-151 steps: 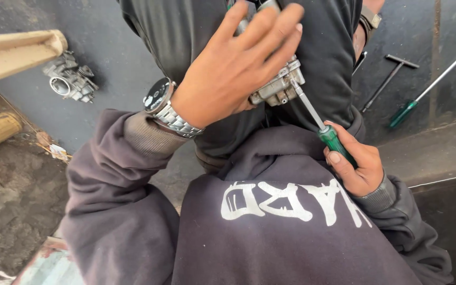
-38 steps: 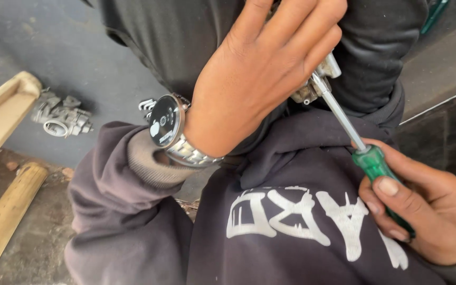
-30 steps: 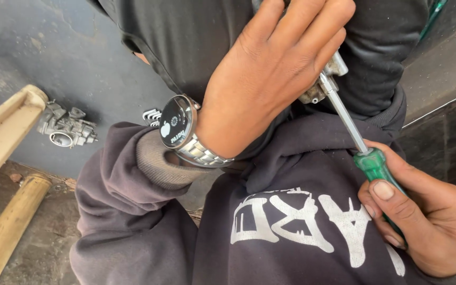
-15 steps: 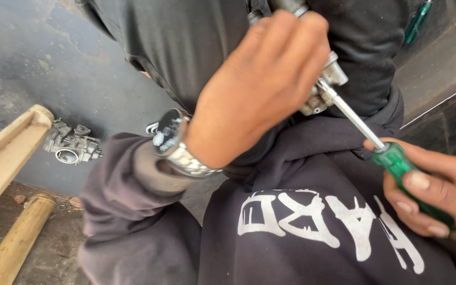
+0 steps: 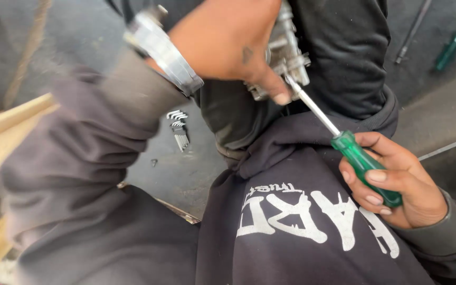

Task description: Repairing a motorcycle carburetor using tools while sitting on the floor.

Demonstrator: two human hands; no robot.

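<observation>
Carb part rolled over, screwdriver back in

Left hand has turned its back down since half a second ago, gripping the metal carburetor part at chest height; right hand stays closed around the green screwdriver, tip at the part's lower edge.

Our left hand is raised high in front of the chest, back of the hand towards the camera, fingers curled round and closed on the grey metal machine part, thumb pressing down at its lower edge. The left wrist is bent, with a silver metal watch band round it, and the forearm in its dark grey sleeve slopes down to our left. Our right hand sits lower, by the chest, fingers wrapped tight on the green-handled screwdriver, whose shaft angles up to the part. The right wrist is nearly straight.
</observation>
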